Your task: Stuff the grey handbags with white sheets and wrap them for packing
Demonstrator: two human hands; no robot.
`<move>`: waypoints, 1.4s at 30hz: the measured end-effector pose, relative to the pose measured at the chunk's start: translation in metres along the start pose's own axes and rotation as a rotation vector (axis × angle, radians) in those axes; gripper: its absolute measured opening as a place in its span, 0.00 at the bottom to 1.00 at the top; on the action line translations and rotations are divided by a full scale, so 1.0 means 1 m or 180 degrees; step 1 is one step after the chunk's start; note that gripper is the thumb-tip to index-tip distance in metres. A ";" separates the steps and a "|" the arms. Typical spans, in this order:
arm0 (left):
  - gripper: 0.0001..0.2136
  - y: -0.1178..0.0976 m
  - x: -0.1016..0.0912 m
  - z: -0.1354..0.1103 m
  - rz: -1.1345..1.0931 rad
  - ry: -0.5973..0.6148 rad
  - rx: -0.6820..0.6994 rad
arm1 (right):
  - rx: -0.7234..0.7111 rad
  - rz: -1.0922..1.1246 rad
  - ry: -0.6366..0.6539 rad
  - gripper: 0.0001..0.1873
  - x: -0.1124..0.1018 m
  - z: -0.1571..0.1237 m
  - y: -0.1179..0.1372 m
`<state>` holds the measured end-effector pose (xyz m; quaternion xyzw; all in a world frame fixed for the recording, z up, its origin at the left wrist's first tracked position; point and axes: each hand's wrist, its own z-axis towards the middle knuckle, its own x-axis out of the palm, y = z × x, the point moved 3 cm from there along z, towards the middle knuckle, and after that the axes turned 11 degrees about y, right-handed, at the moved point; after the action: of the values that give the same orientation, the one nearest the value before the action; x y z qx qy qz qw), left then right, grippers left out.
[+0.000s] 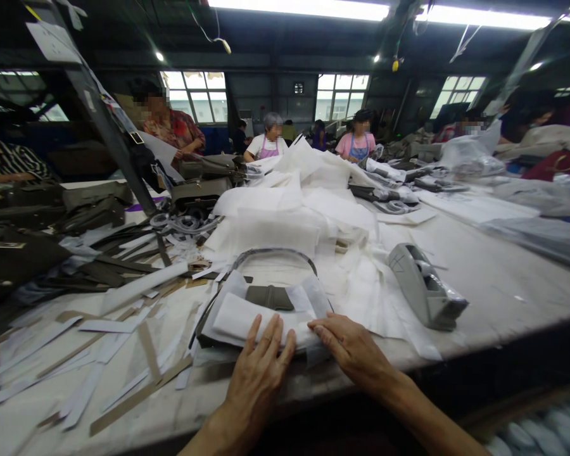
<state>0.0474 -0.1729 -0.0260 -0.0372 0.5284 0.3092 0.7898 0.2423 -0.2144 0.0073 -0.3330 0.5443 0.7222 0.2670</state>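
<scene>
In front of me on the table lies a dark olive handbag (269, 297), its handle (275, 251) arching away from me and wrapped in pale covering. A folded white foam sheet (240, 316) covers the near part of the bag. My left hand (265, 361) presses flat on that sheet with the fingers spread. At the sheet's right end, my right hand (346, 345) has its fingers closed together, thumb and forefinger at the sheet's edge. Thin translucent wrapping (313, 292) shows on the bag's right side.
A grey tape dispenser (425, 288) stands to the right. White foam sheets (285, 209) pile up behind the bag. Paper and cardboard strips (137, 354) litter the left, beside more dark bags (28, 253). A metal post (109, 139) rises at left. Several people work beyond.
</scene>
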 end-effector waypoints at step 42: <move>0.21 0.010 0.016 0.012 -0.1641 0.0010 0.0031 | -0.0420 0.0457 -0.0512 0.06 0.034 -0.068 -0.013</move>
<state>0.0557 -0.1529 -0.0316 -0.1674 0.5042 0.0950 0.8418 0.2433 -0.2761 -0.0390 -0.2511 0.4949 0.7980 0.2349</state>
